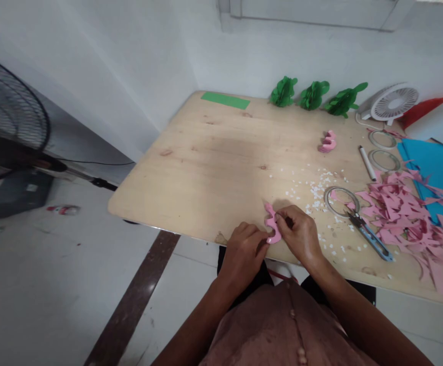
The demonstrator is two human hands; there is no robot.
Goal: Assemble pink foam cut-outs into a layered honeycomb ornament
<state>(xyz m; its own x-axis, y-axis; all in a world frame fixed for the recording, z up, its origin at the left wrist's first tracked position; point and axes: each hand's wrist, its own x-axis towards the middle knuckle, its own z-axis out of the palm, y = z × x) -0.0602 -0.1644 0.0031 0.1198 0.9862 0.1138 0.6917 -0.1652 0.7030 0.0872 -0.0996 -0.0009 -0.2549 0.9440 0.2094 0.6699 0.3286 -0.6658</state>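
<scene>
Near the front edge of the wooden table (221, 162), a pink curved paper cutout (272, 223) is pinched between my two hands. My left hand (246, 249) grips its lower left end between thumb and fingers. On its right side, my right hand (299, 229) pinches the edge with thumb and forefinger; the other fingers are curled. A small stack of similar pink paper cutouts (328, 142) lies farther back. To the right of my right hand are a roll of tape (342, 202) and blue-handled thread snips (372, 238). Tiny white paper bits (318, 190) are scattered beside them.
Pink paper scraps (400, 208) pile up at the right, by blue paper sheets (442, 173). A white marker (366, 162) lies near more tape rolls (384, 160). Green paper bunches (283, 91), a green strip (225, 100) and a small white fan (394, 103) line the back.
</scene>
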